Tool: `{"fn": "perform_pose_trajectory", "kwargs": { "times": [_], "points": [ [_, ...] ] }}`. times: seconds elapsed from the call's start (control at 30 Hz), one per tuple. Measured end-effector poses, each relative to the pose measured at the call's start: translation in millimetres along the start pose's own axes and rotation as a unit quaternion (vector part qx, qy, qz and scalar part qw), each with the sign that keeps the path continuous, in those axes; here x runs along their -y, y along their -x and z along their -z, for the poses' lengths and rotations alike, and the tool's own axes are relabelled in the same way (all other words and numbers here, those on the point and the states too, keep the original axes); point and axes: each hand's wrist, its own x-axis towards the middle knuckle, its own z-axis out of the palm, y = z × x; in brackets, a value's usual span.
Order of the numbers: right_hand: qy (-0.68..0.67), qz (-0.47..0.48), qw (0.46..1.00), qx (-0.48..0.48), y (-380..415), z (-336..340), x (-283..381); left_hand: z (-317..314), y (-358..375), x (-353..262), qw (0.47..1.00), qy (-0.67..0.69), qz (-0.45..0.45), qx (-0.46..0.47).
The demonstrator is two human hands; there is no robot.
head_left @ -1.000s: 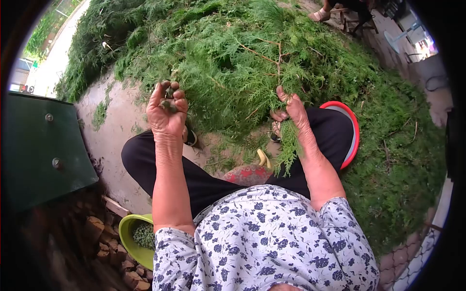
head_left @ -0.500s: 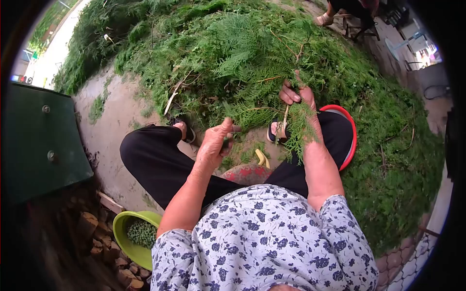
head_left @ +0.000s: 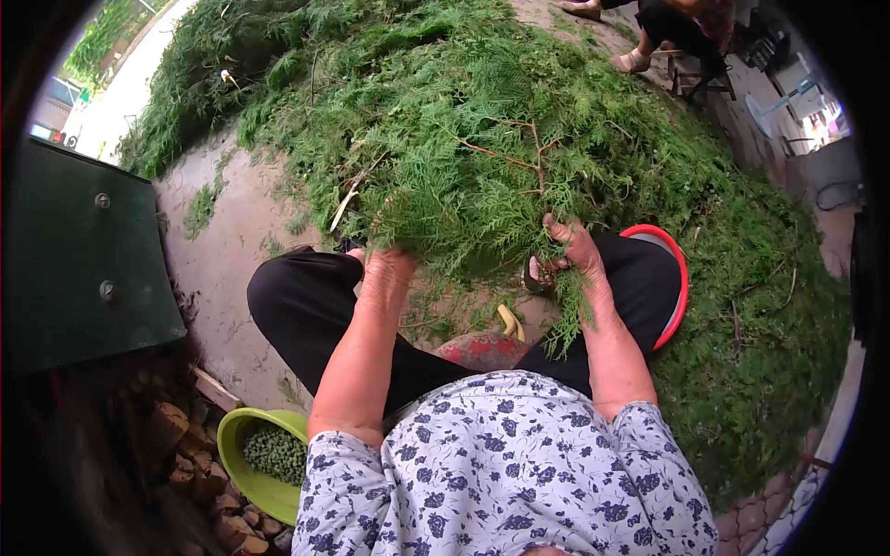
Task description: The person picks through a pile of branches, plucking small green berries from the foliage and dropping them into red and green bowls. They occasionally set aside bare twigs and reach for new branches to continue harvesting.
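Note:
My right hand [head_left: 577,248] is closed around the lower part of a leafy evergreen branch [head_left: 538,159], whose reddish-brown stem forks above the hand. One green spray of it hangs down past my right wrist. My left hand [head_left: 393,263] reaches into the feathery foliage on the left side of the branch. Leaves cover its fingers, so I cannot see whether they grip anything. Low between my legs lies a yellow two-pronged object [head_left: 510,322], perhaps a pair of handles.
A large heap of cut evergreen branches [head_left: 399,102] spreads ahead and to the right. A red-rimmed basin [head_left: 684,287] is beside my right leg. At lower left stand a lime-green bowl [head_left: 239,496] of small green cones [head_left: 275,454], firewood [head_left: 169,426] and a dark green box [head_left: 88,250]. Another person [head_left: 681,28] sits at upper right.
My left hand has moved forward and left into the foliage. My right hand has come lower, and the branch now stands lower and farther left. The view has shifted slightly.

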Motion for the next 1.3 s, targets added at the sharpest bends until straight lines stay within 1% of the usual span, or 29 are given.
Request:
{"fn": "perform_pose_trajectory", "kwargs": {
  "times": [0.03, 0.07, 0.13, 0.17, 0.2, 0.23, 0.27, 0.3, 0.33, 0.37, 0.4, 0.43, 0.47, 0.6, 0.67, 0.73, 0.8, 0.87, 0.9, 0.93, 0.97, 1.0, 1.03, 1.07, 1.13, 1.17, 1.2, 1.27, 1.3],
  "points": [
    [0.0, 0.0, 1.0, 0.0, -0.5, 3.5, -4.6, 34.6, -10.6, 9.9, 0.996, 0.006, -0.075, -0.043],
    [-0.003, 0.034, 0.999, 0.008, -1.9, 7.3, -12.1, -12.5, -3.7, 2.2, 0.985, 0.012, -0.15, -0.085],
    [-0.005, 0.067, 0.998, 0.02, 1.9, 3.3, -14.8, -34.6, 6.1, -21.5, 0.963, -0.15, -0.136, -0.178],
    [-0.046, 0.085, 0.995, 0.007, 8.2, -3.9, -9.7, -33.7, 2.4, -24.5, 0.952, -0.171, -0.133, -0.215],
    [-0.088, 0.104, 0.991, -0.006, 10.0, -7.9, -5.5, -33.8, 2.3, -26.3, 0.952, -0.171, -0.135, -0.215],
    [-0.028, 0.169, 0.985, 0.001, 0.4, 0.6, -15.5, -34.8, 2.9, -27.9, 0.932, -0.266, -0.12, -0.217],
    [-0.028, 0.172, 0.985, 0.002, -2.1, 5.3, -18.1, -37.2, 2.9, -29.8, 0.902, -0.359, -0.104, -0.216],
    [-0.022, 0.125, 0.991, 0.035, -2.9, 9.3, -20.3, -42.0, -0.5, -27.8, 0.9, -0.373, -0.11, -0.198],
    [-0.016, 0.078, 0.995, 0.067, -3.6, 11.7, -22.6, -46.4, 2.0, -26.3, 0.94, -0.289, -0.055, -0.171],
    [-0.065, 0.124, 0.988, 0.062, -2.1, 3.2, -23.6, -53.5, 0.1, -26.6, 0.933, -0.32, -0.042, -0.16],
    [-0.064, 0.124, 0.988, 0.063, -1.2, 4.2, -25.0, -64.3, -0.6, -27.3, 0.924, -0.351, -0.027, -0.15],
    [-0.077, 0.074, 0.992, 0.071, -0.5, 7.5, -26.8, -77.3, 0.7, -29.7, 0.91, -0.383, 0.018, -0.161],
    [-0.089, 0.024, 0.993, 0.079, 2.0, 5.4, -22.1, -77.1, -3.8, -26.9, 0.91, -0.382, 0.017, -0.162],
    [-0.1, 0.046, 0.991, 0.077, 19.5, -19.0, 3.8, -77.7, -20.1, -10.9, 0.942, -0.314, 0.031, -0.114],
    [-0.046, 0.004, 0.998, 0.049, 28.7, -25.9, 16.1, -84.2, -24.3, -2.0, 0.943, -0.261, -0.053, -0.199],
    [-0.055, -0.001, 0.998, 0.041, 30.7, -26.2, 11.2, -85.5, -26.8, -5.3, 0.947, -0.229, -0.078, -0.211],
    [-0.065, -0.006, 0.997, 0.033, 25.9, -19.9, 4.0, -74.2, -32.0, -13.5, 0.958, -0.116, -0.114, -0.234],
    [-0.02, 0.012, 0.992, 0.124, 17.0, -10.1, -2.8, -67.1, -33.9, -18.2, 0.96, -0.103, -0.126, -0.229],
    [-0.06, -0.001, 0.994, 0.091, 18.8, -12.1, -6.8, -67.9, -30.9, -20.4, 0.957, -0.126, -0.135, -0.224],
    [-0.062, -0.01, 0.994, 0.094, 21.6, -11.8, -7.9, -66.4, -26.9, -22.4, 0.954, -0.15, -0.142, -0.219],
    [-0.063, -0.03, 0.995, 0.075, 24.1, -11.7, -1.4, -65.1, -22.9, -24.5, 0.947, -0.145, -0.141, -0.248],
    [-0.065, -0.049, 0.995, 0.055, 25.1, -10.1, 1.7, -56.7, -17.9, -27.3, 0.953, -0.165, -0.146, -0.208],
    [-0.07, -0.002, 0.997, 0.03, 18.0, -6.5, -11.8, -55.1, -13.3, -26.5, 0.929, -0.25, -0.154, -0.224],
    [-0.071, -0.003, 0.997, 0.03, 18.5, -4.0, -11.0, -54.5, -6.7, -24.8, 0.898, -0.333, -0.161, -0.238],
    [-0.068, -0.032, 0.997, 0.003, 22.8, -2.4, -4.2, -21.8, 4.2, -21.3, 0.872, -0.444, -0.05, -0.198],
    [-0.112, 0.008, 0.994, -0.013, 27.6, -14.4, 6.4, -23.2, 14.3, -18.4, 0.859, -0.48, -0.002, -0.177],
    [-0.112, 0.008, 0.994, -0.012, 27.1, -13.8, 4.5, -25.1, 22.5, -18.1, 0.821, -0.555, 0.018, -0.134],
    [-0.111, 0.015, 0.994, -0.02, 22.9, -8.4, -1.7, -19.7, 22.7, -7.3, 0.796, -0.598, 0.029, -0.084],
    [-0.109, 0.014, 0.994, -0.02, 21.6, -5.6, -3.3, -24.4, 25.3, -2.5, 0.798, -0.588, 0.086, -0.1]
  ]
}}
